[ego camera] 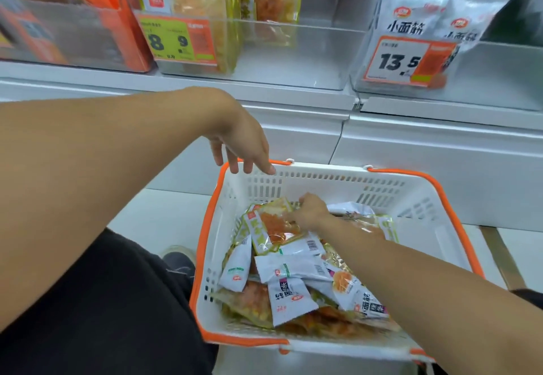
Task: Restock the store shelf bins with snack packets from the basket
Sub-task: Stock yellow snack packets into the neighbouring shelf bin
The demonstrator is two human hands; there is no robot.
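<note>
Right hand (308, 211) fingertips — buried among basket (323, 177) packets (273, 227), grip unclear

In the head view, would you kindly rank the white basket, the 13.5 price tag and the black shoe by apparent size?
1. white basket, by far the largest.
2. 13.5 price tag.
3. black shoe, though partly hidden, so its rank against the tag is unsure.

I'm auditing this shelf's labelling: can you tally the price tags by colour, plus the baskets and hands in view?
Yellow-green paper price tag, 8.9: 1
White paper price tag, 13.5: 1
White plastic basket with orange rim: 1
Bare hands: 2, left hand above the basket rim, right hand gripping a clear yellow-edged packet of orange snack
Total: 5
</note>
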